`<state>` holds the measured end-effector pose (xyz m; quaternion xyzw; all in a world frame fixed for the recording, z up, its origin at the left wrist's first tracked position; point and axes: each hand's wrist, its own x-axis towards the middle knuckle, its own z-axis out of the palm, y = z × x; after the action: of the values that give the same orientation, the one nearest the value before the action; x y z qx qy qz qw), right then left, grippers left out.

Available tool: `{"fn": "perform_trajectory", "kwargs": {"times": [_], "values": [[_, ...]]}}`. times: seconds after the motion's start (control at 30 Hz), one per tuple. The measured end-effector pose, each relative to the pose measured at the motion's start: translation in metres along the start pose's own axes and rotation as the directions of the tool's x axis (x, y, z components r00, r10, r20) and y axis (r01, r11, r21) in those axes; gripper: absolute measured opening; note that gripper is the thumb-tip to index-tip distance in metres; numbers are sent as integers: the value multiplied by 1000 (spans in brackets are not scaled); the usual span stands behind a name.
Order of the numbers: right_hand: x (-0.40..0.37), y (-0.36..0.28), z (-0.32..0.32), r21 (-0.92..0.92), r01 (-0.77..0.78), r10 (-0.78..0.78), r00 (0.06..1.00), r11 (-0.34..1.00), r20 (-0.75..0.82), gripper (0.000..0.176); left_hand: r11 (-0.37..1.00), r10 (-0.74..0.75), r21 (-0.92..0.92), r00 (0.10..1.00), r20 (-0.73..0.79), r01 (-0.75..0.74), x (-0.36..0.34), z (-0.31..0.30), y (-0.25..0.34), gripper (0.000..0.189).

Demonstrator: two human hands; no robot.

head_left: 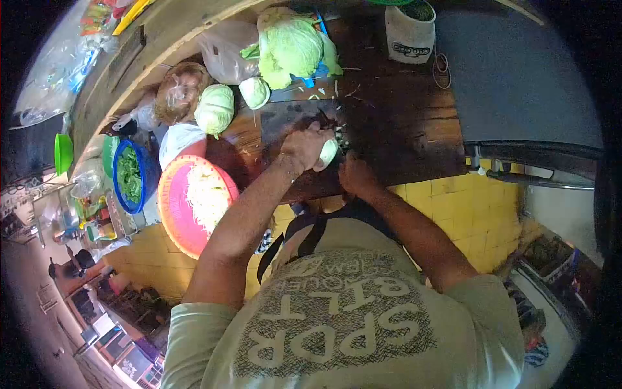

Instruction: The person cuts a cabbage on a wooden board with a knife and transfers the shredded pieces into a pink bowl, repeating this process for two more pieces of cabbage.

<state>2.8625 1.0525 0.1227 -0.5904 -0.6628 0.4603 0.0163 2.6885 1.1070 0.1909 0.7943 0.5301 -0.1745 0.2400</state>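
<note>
My left hand (pixel 306 148) is closed around a pale piece of cabbage (pixel 328 153) on a dark board (pixel 278 123) atop the wooden table. Close beside it on the right, my right hand (pixel 357 176) is closed near the table's front edge; what it grips is too dark to make out. Small cut bits (pixel 342 135) lie just beyond the cabbage piece. Farther back are a whole pale cabbage (pixel 214 110), a smaller cut cabbage (pixel 254 93) and a large leafy cabbage (pixel 291 52).
At the left, a pink basin (pixel 170 214) holds pale shreds, and a blue basin (pixel 151 170) holds chopped greens. A clear plastic bag (pixel 227 50) and a brown bundle (pixel 183 93) lie at the back left. A white container (pixel 411 35) stands at the back right.
</note>
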Motion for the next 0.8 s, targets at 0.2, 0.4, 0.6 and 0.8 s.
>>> {"fn": "perform_trajectory", "kwargs": {"times": [0.2,0.4,0.6,0.8], "values": [[-16,-14,-27,-55,84,-88,993,995,-77,39,999,-3,-35,998,-64,0,-7,-2,2,72],[22,12,14,3,166,-163,975,986,-152,40,1000,23,-11,998,-58,-24,-6,1,-1,73],[-20,-17,-23,-52,57,-57,998,997,-13,34,998,1,-70,997,-77,-6,-10,0,0,69],[1,-20,-21,-100,92,-93,996,991,-4,30,993,-56,-104,998,-34,53,-13,-1,2,68]]}}
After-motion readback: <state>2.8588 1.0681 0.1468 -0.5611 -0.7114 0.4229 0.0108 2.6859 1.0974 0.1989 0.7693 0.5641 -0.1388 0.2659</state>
